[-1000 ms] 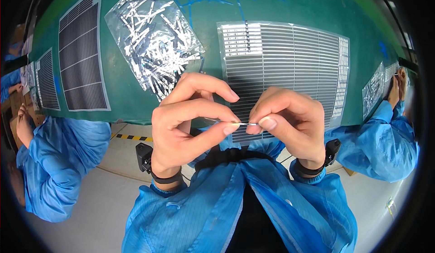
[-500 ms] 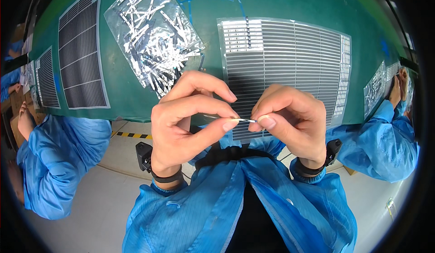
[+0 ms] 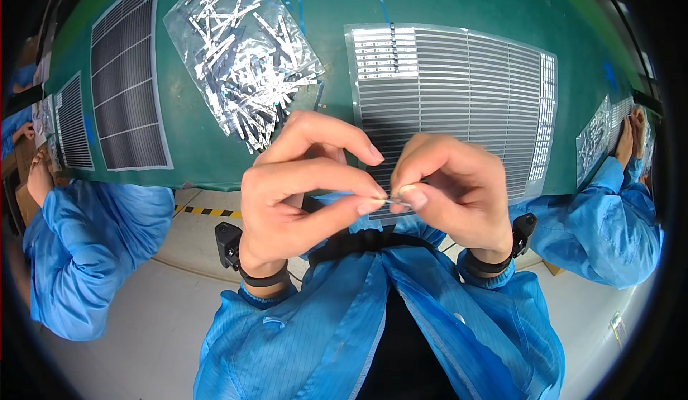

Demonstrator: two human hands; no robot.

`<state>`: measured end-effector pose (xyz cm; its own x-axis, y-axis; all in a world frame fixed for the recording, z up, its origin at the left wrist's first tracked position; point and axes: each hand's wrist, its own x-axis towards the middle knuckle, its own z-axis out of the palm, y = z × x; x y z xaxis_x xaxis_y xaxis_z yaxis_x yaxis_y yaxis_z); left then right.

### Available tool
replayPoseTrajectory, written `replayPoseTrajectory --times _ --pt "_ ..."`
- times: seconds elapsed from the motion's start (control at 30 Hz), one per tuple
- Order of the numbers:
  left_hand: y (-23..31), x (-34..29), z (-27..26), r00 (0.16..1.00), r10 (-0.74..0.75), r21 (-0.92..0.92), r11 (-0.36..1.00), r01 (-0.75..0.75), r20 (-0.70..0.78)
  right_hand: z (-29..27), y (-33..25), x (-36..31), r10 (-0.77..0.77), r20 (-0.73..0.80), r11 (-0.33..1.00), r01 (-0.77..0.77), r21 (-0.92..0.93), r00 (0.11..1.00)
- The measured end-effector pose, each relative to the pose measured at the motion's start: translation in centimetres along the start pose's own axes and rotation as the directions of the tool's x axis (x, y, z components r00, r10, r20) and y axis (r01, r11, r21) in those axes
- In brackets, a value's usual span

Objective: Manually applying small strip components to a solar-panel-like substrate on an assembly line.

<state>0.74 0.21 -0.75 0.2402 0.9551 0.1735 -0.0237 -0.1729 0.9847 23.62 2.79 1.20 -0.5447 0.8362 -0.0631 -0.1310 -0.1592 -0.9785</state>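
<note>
Both hands meet over the table's near edge, fingertips almost touching. A thin, pale, narrow strip (image 3: pixel 395 202) spans the small gap between them, seen nearly edge-on. My left hand (image 3: pixel 304 185) pinches one end between thumb and index finger, its other fingers curled loosely above. At the other end, the thumb and index finger of my right hand (image 3: pixel 459 196) close on the strip; most of it is hidden by the fingers. Beyond the hands lies a sheet with dark parallel slots (image 3: pixel 466 99), partly covered by my right hand. White marked strips (image 3: pixel 376 56) fill its upper left corner.
A clear plastic bag (image 3: pixel 208 92) with a heap of loose black-and-white strips lies at the left on the green table (image 3: pixel 330 13). Farther left are more slotted sheets (image 3: pixel 129 77). Blue-sleeved co-workers sit on the left (image 3: pixel 93 249) and right (image 3: pixel 595 235).
My right hand has shifted slightly left, toward my left fingertips. The strip between them shows less of its length and has turned more edge-on.
</note>
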Motion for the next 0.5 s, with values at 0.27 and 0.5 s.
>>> replayPoseTrajectory --times 0.27,0.5 --pt "-0.4 0.9 0.3 0.983 0.175 -0.042 0.984 -0.173 0.045 1.0 1.8 -0.5 0.091 0.018 0.968 -0.093 0.231 0.996" --pt "0.3 1.1 0.4 0.997 0.077 0.123 0.99 -0.075 -0.018 -0.8 -0.8 0.1 -0.134 -0.084 0.949 0.104 -0.297 0.987"
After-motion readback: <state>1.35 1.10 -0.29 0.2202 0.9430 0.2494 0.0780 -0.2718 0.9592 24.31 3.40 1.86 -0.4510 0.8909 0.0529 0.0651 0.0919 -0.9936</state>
